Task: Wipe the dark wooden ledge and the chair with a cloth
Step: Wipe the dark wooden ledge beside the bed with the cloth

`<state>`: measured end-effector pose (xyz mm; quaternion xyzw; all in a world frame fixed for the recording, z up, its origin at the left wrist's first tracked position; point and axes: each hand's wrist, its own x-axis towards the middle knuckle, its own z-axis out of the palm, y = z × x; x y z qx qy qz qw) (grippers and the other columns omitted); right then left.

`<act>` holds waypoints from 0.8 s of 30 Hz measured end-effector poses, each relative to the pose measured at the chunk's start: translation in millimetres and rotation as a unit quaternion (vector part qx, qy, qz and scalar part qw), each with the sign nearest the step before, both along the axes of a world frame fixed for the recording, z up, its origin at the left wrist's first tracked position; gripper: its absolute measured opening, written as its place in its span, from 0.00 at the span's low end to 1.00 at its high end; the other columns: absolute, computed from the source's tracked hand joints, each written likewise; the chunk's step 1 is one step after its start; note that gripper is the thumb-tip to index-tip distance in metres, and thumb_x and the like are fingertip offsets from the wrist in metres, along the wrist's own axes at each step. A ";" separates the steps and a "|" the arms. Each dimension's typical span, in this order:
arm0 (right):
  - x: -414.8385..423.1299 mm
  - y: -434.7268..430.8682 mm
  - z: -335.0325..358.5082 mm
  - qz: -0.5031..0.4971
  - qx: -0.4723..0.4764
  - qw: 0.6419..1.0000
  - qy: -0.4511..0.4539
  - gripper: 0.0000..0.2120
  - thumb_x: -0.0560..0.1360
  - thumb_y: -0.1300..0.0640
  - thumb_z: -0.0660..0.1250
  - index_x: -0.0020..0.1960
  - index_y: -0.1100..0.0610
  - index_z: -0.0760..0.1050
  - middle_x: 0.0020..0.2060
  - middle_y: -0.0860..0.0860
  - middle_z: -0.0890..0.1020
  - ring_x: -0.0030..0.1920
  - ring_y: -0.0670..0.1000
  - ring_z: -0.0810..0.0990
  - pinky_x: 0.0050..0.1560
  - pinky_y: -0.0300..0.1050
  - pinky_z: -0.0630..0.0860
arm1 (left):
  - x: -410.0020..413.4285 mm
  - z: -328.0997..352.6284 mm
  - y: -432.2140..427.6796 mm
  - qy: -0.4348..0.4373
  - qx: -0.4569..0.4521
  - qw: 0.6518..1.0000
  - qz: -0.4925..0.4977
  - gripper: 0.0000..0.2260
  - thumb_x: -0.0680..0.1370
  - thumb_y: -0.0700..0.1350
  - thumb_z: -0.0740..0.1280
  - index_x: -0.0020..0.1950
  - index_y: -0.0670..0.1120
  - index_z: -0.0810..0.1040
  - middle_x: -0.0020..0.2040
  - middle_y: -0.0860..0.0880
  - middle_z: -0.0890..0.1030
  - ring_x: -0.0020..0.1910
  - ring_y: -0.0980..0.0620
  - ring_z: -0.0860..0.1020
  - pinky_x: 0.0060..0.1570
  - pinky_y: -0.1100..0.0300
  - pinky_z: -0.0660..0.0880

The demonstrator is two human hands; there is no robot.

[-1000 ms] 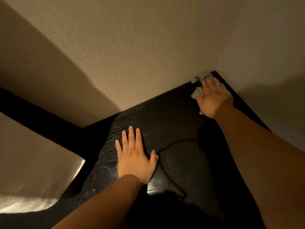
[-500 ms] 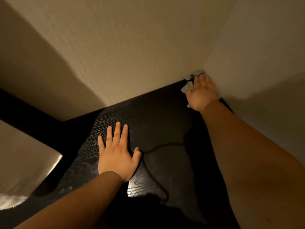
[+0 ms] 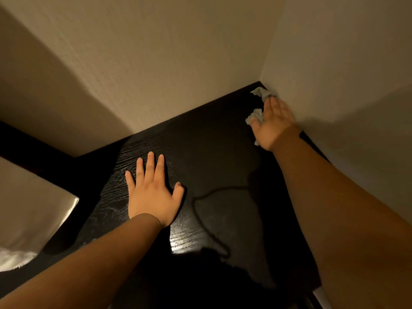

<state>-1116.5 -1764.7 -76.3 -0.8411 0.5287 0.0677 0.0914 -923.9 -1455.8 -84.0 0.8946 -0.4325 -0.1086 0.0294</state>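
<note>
Barely anything has shifted since half a second ago: the right hand (image 3: 275,126) has edged a little nearer along the right wall, and the left hand (image 3: 153,197) stays spread flat, holding nothing, on the dark wooden ledge (image 3: 211,152). The right hand lies with its fingers nearly straight, pressing the cloth (image 3: 263,93) down in the far right corner, crumpled ends poking out past fingertips and thumb. Because the cloth is bunched rather than gripped, it may well slide out from under the palm on a pull back, leaving the corner half done. A thin dark line, seemingly a cord (image 3: 196,210), lies between the hands, so a wide sweep could snag and drag it. No chair can be made out. No brand, label or writing is visible.
</note>
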 end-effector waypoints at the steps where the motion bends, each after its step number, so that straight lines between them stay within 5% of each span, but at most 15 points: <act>1: -5.4 6.7 0.8 0.001 0.002 1.000 -0.017 0.37 0.84 0.38 0.45 0.84 0.60 0.43 0.84 0.57 0.47 0.83 0.56 0.46 0.83 0.53 0.44 | 0.1 -0.5 0.4 -0.003 0.001 1.000 0.000 0.40 0.78 0.68 0.47 0.86 0.52 0.47 0.87 0.50 0.43 0.85 0.45 0.39 0.82 0.39 0.39; 4: -42.9 54.9 -1.5 -0.039 -0.028 0.996 -0.075 0.38 0.83 0.39 0.49 0.84 0.61 0.46 0.83 0.59 0.52 0.83 0.58 0.50 0.82 0.54 0.49 | -0.2 -0.2 1.7 -0.006 -0.003 1.000 -0.001 0.39 0.78 0.68 0.48 0.86 0.52 0.47 0.87 0.49 0.44 0.85 0.45 0.40 0.82 0.39 0.40; 9: -97.6 118.7 -11.0 -0.110 -0.035 0.993 -0.024 0.39 0.84 0.37 0.46 0.84 0.61 0.43 0.84 0.58 0.48 0.83 0.56 0.46 0.83 0.54 0.44 | -1.3 0.9 2.0 -0.005 -0.006 1.000 0.002 0.40 0.77 0.68 0.48 0.86 0.52 0.48 0.87 0.49 0.44 0.85 0.45 0.40 0.82 0.38 0.40; 15: -90.2 101.4 -5.6 -0.095 -0.023 0.995 -0.010 0.37 0.84 0.39 0.46 0.84 0.60 0.41 0.84 0.57 0.45 0.83 0.57 0.42 0.82 0.54 0.41 | -0.9 -1.5 2.2 -0.006 -0.008 1.000 0.004 0.40 0.77 0.67 0.49 0.86 0.52 0.49 0.87 0.49 0.45 0.85 0.45 0.41 0.82 0.38 0.40; 24: -161.6 208.8 -14.7 -0.109 -0.029 0.994 -0.008 0.39 0.82 0.35 0.42 0.84 0.58 0.42 0.84 0.55 0.48 0.83 0.55 0.45 0.83 0.54 0.45 | -1.1 -1.0 3.5 -0.012 -0.007 1.000 -0.001 0.40 0.78 0.67 0.50 0.86 0.50 0.50 0.87 0.47 0.47 0.85 0.42 0.43 0.81 0.36 0.42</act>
